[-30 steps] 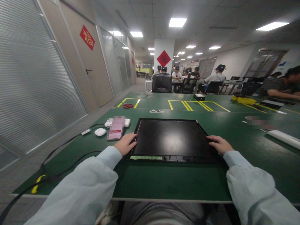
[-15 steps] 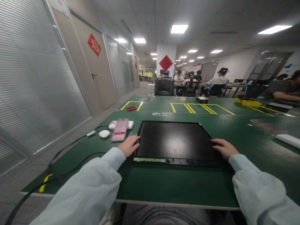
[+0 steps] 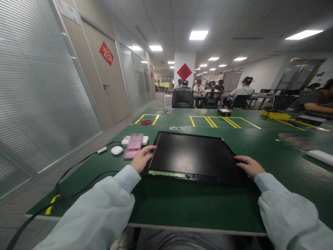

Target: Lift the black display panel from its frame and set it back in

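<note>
- Green table (image 3: 187, 205), wide, marked far off with yellow lines.
- Black panel (image 3: 191, 156) near the front edge, centred, left side tipped slightly up off the table.
- Left hand (image 3: 141, 159) gripping the panel's left edge, thumb on top.
- Right hand (image 3: 249, 166) flat on the panel's right edge, fingers spread, not clenched.
- Pink phone (image 3: 133, 146) just left of the panel.
- White mouse (image 3: 117, 150) left of the phone, cable trailing nearer.
- Red scissors (image 3: 145, 122) far left.
</note>
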The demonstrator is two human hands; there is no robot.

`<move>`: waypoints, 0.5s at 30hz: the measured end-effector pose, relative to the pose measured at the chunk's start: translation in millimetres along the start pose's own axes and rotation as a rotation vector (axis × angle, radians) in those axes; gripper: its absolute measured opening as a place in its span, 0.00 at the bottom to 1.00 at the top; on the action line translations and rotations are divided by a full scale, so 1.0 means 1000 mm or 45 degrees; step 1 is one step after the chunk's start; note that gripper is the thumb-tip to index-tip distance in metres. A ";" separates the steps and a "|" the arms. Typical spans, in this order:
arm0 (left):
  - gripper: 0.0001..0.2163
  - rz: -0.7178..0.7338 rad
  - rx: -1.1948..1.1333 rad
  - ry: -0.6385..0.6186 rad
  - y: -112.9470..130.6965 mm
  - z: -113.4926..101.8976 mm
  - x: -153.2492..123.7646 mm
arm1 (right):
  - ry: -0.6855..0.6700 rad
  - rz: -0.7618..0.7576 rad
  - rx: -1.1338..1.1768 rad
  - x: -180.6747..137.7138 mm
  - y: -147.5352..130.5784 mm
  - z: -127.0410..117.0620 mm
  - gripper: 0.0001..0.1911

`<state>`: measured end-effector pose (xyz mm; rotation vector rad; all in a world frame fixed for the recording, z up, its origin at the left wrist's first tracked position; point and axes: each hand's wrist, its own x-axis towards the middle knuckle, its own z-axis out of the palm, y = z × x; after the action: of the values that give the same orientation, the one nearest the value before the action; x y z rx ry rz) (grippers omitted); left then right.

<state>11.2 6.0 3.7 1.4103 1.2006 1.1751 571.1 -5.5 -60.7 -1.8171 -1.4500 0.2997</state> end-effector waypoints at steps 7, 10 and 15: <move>0.21 -0.173 -0.353 0.182 -0.010 0.009 0.007 | -0.007 -0.010 -0.024 0.002 0.003 0.002 0.18; 0.22 -0.222 -0.375 0.184 -0.011 0.008 0.008 | -0.016 -0.003 -0.033 0.003 0.003 0.002 0.17; 0.27 -0.239 -0.383 0.174 -0.010 0.010 0.004 | -0.043 -0.006 -0.030 0.003 0.003 0.001 0.18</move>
<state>20.4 10.9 -7.0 0.9863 1.1651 1.2739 573.4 -2.3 -63.1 -1.8351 -1.4867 0.3139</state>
